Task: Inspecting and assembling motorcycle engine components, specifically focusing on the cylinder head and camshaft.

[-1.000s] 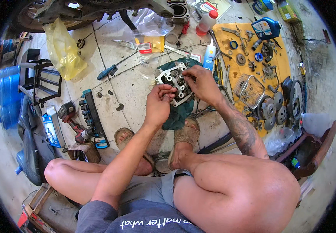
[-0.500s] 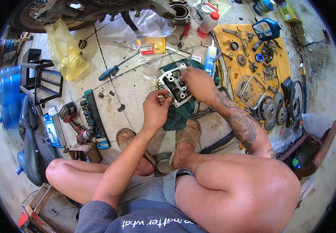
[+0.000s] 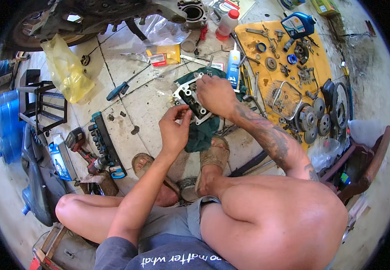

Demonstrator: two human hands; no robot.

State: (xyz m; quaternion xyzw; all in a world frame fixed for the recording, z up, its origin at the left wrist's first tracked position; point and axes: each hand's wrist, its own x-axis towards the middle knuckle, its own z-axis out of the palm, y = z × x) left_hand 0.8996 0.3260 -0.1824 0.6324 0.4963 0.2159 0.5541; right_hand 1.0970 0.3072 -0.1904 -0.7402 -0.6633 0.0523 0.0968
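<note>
A silver engine cylinder head with a dark, open inside rests on a dark green cloth on the floor, between and ahead of my feet. My right hand is closed over its far right side, fingers curled and covering part of it. At its near left edge is my left hand, thumb and fingers drawn together. Whether a small part sits in that pinch is hidden. Just right of the cloth lies a white and blue sealant tube.
Right, gears and small parts cover a yellow sheet beside a wire basket and blue oil bottle. Left are a screwdriver, socket rack, cordless drill and black step stool. A motorcycle wheel stands far left.
My right hand has rolled further over the cylinder head, hiding more of its inside. The left hand stays by the near left edge, its fingers slightly shifted. The whole view has shifted a little.
</note>
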